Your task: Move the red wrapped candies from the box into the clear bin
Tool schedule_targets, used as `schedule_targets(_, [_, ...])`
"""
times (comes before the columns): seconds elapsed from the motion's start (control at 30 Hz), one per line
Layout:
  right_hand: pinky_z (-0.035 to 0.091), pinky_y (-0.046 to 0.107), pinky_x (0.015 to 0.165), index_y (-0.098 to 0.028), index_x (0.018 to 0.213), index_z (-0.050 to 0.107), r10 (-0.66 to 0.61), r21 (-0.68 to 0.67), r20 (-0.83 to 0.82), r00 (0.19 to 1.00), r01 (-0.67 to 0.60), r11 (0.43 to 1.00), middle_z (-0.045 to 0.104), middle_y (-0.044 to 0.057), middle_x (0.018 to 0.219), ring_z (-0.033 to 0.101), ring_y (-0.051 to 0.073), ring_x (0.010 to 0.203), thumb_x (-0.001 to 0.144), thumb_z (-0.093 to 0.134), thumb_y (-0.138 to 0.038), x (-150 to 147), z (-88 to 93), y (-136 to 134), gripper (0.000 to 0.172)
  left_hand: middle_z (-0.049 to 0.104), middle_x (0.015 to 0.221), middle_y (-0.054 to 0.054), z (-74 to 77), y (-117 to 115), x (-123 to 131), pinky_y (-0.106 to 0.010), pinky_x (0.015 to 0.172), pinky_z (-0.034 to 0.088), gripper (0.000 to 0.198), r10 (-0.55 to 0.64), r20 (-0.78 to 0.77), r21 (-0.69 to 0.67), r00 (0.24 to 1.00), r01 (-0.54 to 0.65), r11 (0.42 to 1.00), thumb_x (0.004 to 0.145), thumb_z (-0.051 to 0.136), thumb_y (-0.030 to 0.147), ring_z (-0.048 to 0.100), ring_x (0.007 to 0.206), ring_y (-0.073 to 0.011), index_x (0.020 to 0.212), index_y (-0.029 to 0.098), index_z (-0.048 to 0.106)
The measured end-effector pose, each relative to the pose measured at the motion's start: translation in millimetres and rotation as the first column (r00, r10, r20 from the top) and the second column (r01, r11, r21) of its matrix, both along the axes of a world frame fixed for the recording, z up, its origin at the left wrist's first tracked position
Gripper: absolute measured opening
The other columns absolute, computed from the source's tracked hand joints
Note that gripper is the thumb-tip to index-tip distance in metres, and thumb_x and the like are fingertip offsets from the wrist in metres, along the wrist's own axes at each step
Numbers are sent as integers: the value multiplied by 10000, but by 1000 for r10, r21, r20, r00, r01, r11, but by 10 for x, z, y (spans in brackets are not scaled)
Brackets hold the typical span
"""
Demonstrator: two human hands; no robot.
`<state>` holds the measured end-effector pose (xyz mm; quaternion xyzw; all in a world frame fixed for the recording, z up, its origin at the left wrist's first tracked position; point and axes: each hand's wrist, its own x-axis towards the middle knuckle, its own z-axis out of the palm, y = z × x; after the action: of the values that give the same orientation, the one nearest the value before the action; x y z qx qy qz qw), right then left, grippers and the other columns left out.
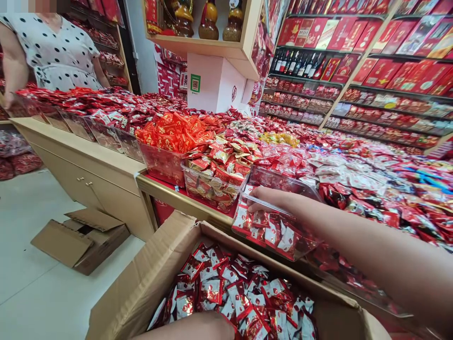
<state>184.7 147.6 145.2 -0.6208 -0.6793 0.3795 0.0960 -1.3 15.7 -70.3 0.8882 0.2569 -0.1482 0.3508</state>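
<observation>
Reaching into a clear bin [283, 179], your right hand [267, 196] has its fingers down at the red and white packets [271, 231] near the bin's left end; whether they are together on a packet or apart, you cannot tell through the plastic. Your left hand [207, 326] is at the bottom edge of the view, among the loose packets [244, 302] in the cardboard box [141, 278]; its fingers are hidden, so you cannot tell if it is clamped on anything.

The box's far edge stands between your two hands, and a raised flap leans out on the left. Just left of your bin is a tub [214, 186] of red and cream packets, and beside that a tray [161, 163] of bright orange-red ones, both on the table [177, 193]. Heaped packets crowd the surface behind and to the right, under your forearm [354, 231].

Farther off, an open carton [83, 241] lies on the floor [21, 269] before a wooden cabinet [95, 165]. Beyond the cabinet stands a person [60, 54] in a spotted top. Bottles [297, 63] line a back shelf.
</observation>
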Motion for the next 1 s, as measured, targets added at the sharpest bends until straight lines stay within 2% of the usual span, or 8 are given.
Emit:
schedule_targets(0.3, [327, 194, 424, -144, 531, 548, 91, 25, 140, 986, -96, 995, 504, -39, 461, 430, 72, 426, 585, 607, -169, -45, 114, -99, 84, 659, 854, -97, 506, 40, 25, -309, 538, 427, 388, -93, -208, -6, 974, 94, 996, 576, 570, 240, 598, 704, -264, 960, 213, 621])
schedule_targets(0.47, [313, 195, 441, -147, 623, 542, -5, 221, 179, 984, -35, 975, 495, -28, 537, 413, 69, 467, 644, 556, -223, 47, 297, -143, 80, 650, 778, -15, 797, 87, 31, -239, 519, 393, 393, 182, 82, -143, 980, -169, 975, 626, 553, 379, 564, 636, -173, 1000, 261, 586])
schedule_targets(0.53, [313, 202, 448, -150, 681, 536, -110, 377, 166, 980, 40, 925, 497, -14, 564, 417, 76, 483, 696, 511, -279, 119, 494, -293, 132, 629, 751, -6, 925, 117, 34, -218, 544, 394, 346, 355, 254, -292, 900, -278, 915, 658, 545, 381, 541, 632, -139, 964, 228, 595])
schedule_targets(0.6, [308, 210, 440, -154, 712, 539, -238, 574, 84, 968, 148, 805, 497, -5, 564, 416, 82, 478, 724, 491, -342, 171, 723, -574, 195, 604, 725, -11, 1049, 147, 32, -214, 570, 399, 302, 514, 412, -447, 753, -325, 834, 692, 538, 359, 527, 628, -119, 927, 178, 594])
schedule_targets(0.7, [301, 208, 409, -168, 718, 551, -279, 723, -144, 949, 294, 625, 512, -4, 552, 419, 85, 453, 705, 531, -386, 152, 902, -1131, 219, 585, 732, -28, 1221, 170, 13, -227, 575, 409, 289, 678, 537, -656, 502, -256, 710, 722, 542, 351, 537, 609, -111, 921, 143, 561])
schedule_targets(0.77, [304, 199, 403, -176, 705, 542, -200, 645, -220, 955, 296, 704, 520, -7, 561, 420, 82, 459, 707, 543, -368, 76, 791, -1452, 192, 589, 835, -63, 1322, 158, -2, -238, 575, 419, 370, 724, 579, -753, 375, -95, 652, 716, 555, 387, 569, 658, -135, 998, 152, 515])
schedule_targets(0.87, [309, 189, 427, -171, 671, 501, -133, 389, -288, 948, 242, 889, 475, -23, 561, 383, 73, 483, 756, 497, -345, -74, 332, -1698, 193, 579, 961, -96, 1431, 109, -3, -255, 627, 435, 528, 751, 596, -796, 285, 88, 599, 667, 608, 417, 583, 781, -179, 1108, 173, 450])
schedule_targets(1.0, [310, 197, 481, -161, 654, 454, -169, 219, -405, 899, 274, 936, 412, -36, 571, 344, 77, 529, 775, 473, -342, -215, -245, -1705, 219, 626, 909, -69, 1455, 69, 36, -259, 755, 427, 448, 814, 514, -826, 271, -98, 555, 638, 668, 287, 568, 841, -160, 1037, 150, 518])
